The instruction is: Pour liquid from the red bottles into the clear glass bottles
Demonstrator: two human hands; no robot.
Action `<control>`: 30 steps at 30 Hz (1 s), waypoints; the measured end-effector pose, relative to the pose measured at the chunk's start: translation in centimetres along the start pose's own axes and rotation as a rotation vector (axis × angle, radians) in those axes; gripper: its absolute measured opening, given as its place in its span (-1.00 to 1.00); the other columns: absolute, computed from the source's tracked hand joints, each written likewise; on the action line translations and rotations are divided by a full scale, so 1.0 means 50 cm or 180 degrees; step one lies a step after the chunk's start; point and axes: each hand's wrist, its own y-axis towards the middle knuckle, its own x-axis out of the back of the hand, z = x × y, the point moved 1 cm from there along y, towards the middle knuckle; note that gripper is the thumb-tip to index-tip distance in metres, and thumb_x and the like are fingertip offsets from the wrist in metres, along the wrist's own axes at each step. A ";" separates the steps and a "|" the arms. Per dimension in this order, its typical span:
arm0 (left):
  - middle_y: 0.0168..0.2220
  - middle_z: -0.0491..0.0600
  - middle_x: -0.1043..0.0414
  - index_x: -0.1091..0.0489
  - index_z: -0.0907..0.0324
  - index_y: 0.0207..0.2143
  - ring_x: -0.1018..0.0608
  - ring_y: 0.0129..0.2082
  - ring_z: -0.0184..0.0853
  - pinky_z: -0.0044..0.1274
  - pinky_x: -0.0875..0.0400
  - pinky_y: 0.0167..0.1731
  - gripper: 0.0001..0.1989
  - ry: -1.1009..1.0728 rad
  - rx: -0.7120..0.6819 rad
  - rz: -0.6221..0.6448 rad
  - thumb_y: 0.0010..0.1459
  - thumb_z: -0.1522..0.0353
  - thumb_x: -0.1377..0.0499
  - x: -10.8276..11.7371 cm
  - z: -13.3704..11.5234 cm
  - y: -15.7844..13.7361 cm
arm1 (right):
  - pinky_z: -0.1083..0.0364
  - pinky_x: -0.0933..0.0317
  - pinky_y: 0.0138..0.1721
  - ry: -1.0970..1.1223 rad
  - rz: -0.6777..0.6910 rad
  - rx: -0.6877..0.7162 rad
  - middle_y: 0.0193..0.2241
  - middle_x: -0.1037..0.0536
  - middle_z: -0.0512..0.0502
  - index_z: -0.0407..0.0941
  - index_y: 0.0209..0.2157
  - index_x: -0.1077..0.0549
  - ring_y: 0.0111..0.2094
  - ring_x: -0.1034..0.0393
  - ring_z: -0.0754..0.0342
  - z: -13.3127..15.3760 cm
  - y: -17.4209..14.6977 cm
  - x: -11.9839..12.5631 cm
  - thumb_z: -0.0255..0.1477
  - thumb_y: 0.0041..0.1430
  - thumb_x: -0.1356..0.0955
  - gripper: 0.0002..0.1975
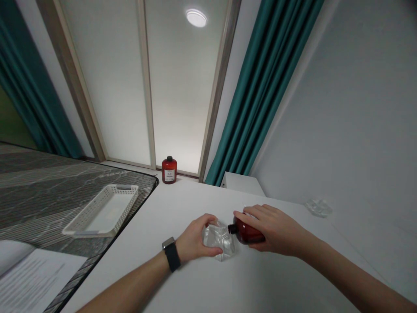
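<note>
My right hand (272,228) is wrapped round a dark red bottle (246,230) with a black cap, tilted on its side above the white table. Its capped neck points left, toward a crumpled clear plastic bag (220,239). Around that bag curls my left hand (197,239), thumb and fingers gripping its left side; a watch with a black strap is on the wrist. Whether the bottle's neck touches the bag, I cannot tell. A second red bottle (169,171) with a black cap and a white label stands upright at the table's far edge.
On the grey patterned surface at left lie a white perforated basket (122,226) and an open booklet (35,278). Another crumpled clear plastic bag (318,208) rests at the right, by the wall. Beyond the white table (202,282) stands a white cabinet (244,183).
</note>
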 end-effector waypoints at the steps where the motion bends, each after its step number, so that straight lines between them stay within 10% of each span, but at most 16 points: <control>1: -0.15 -0.01 -0.47 -0.31 0.17 -0.08 -0.51 -0.15 -0.18 -0.39 -0.36 -0.08 -0.41 0.0008 -0.0001 -0.0005 -0.18 0.29 -0.42 0.000 0.000 0.000 | -0.06 -0.26 -0.14 -0.0003 0.0019 0.0000 -0.03 -0.53 -0.22 -0.05 0.22 -0.21 -0.11 -0.44 -0.17 0.000 0.000 0.001 -0.31 -0.01 -0.50 -0.23; 30: -0.15 -0.01 -0.48 -0.30 0.18 -0.08 -0.52 -0.16 -0.18 -0.39 -0.39 -0.08 -0.40 0.0086 0.0001 -0.0023 -0.18 0.27 -0.42 -0.001 0.001 0.000 | -0.03 -0.24 -0.17 -0.0086 -0.0109 0.0121 -0.08 -0.54 -0.19 -0.04 0.21 -0.23 -0.16 -0.44 -0.12 -0.001 0.001 0.005 -0.33 0.02 -0.48 -0.28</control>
